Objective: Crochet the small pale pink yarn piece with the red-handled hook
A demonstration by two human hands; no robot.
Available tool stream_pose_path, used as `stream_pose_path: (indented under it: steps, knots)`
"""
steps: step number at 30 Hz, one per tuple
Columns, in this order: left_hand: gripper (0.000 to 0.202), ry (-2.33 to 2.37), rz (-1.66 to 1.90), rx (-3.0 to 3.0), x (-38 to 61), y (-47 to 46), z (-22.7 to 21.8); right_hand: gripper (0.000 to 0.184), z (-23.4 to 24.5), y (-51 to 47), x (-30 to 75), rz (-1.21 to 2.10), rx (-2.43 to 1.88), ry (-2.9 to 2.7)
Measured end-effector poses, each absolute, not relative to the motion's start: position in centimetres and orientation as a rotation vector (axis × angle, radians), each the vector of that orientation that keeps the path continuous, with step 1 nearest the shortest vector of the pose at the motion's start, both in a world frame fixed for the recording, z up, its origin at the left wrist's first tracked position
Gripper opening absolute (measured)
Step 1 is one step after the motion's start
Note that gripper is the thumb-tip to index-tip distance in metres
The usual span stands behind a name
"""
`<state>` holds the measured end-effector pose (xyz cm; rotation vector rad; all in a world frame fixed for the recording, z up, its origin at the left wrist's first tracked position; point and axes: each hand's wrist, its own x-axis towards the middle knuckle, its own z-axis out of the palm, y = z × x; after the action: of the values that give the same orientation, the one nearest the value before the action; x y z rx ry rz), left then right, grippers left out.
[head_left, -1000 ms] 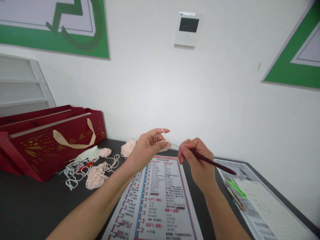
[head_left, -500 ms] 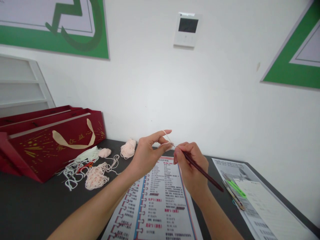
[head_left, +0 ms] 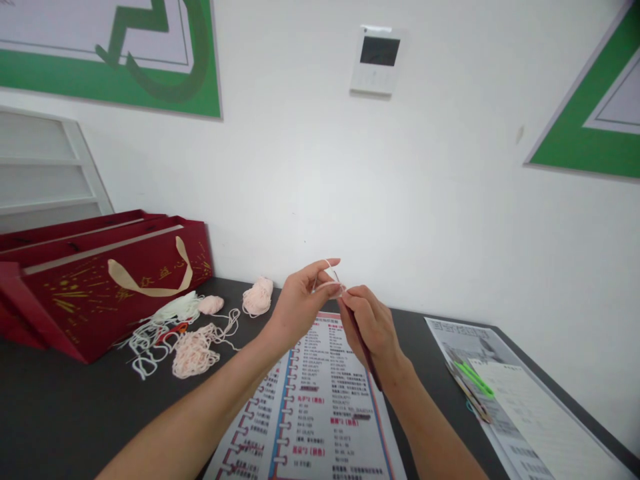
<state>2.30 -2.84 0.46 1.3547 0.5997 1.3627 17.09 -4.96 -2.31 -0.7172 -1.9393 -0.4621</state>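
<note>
My left hand (head_left: 300, 303) is raised above the table with pale pink yarn (head_left: 327, 285) looped over its forefinger and pinched at the thumb. My right hand (head_left: 369, 327) is closed around a dark red crochet hook (head_left: 361, 347), whose thin metal tip pokes into the yarn loop at my left fingertips. The two hands touch. Below them lies a printed pattern sheet (head_left: 310, 407) with rows of text and drawn rings.
A dark red gift bag (head_left: 95, 280) lies at the left. Loose pink and white yarn tangles (head_left: 193, 350) and a small pink yarn ball (head_left: 257, 297) sit on the dark table (head_left: 65, 413). Green-handled tools (head_left: 473, 380) rest on papers at right.
My right hand has moved left up against my left hand. The hook's handle has swung from pointing right to pointing down toward me, and its tip now sits in the yarn loop.
</note>
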Motion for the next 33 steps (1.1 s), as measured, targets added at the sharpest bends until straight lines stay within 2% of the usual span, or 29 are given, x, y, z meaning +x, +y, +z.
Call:
stream_pose_path:
  steps: [4, 6, 10, 12, 16, 18, 23, 25, 28, 30, 33]
  knots:
    - [0.034, 0.642, 1.448, 1.564, 1.7, -2.6, 0.7, 0.014, -1.1, -6.5, 16.5, -0.119, -0.76, -1.784]
    - [0.034, 0.628, 1.445, 1.597, 1.3, -2.6, 0.9, 0.01, -0.4, -7.0, 16.4, 0.214, -0.799, -1.595]
    - [0.034, 0.563, 1.387, 1.568, 1.0, -2.8, 1.1, 0.022, 0.7, -7.2, 16.3, 0.896, -0.689, -1.205]
    - [0.033, 0.515, 1.335, 1.492, 0.9, -2.7, 1.2, 0.022, 0.9, -7.3, 16.4, 0.956, -0.655, -1.196]
    - [0.027, 0.453, 1.277, 1.403, 0.3, -2.4, 1.4, 0.009, 0.8, -8.0, 17.0, 0.523, -0.726, -1.511]
    - [0.026, 0.456, 1.27, 1.433, 0.0, -2.3, 1.5, 0.008, 0.7, -8.0, 17.4, 0.43, -0.717, -1.585]
    - [0.036, 0.419, 1.17, 1.42, 0.3, -2.4, 1.4, 0.016, 0.8, -6.6, 17.5, 1.007, -0.485, -1.357]
    - [0.041, 0.398, 1.124, 1.382, 0.8, -2.5, 1.2, 0.019, 0.5, -6.1, 17.1, 1.116, -0.461, -1.303]
    - [0.048, 0.404, 1.125, 1.31, 1.7, -2.9, 0.8, 0.015, -0.6, -5.7, 16.5, 0.832, -0.559, -1.408]
    - [0.05, 0.421, 1.169, 1.238, 2.2, -3.2, 0.7, 0.01, -1.6, -5.5, 16.5, 0.373, -0.672, -1.587]
    - [0.047, 0.419, 1.167, 1.099, 2.4, -3.5, 0.9, 0.025, -2.8, -5.3, 16.7, -0.305, -0.658, -1.757]
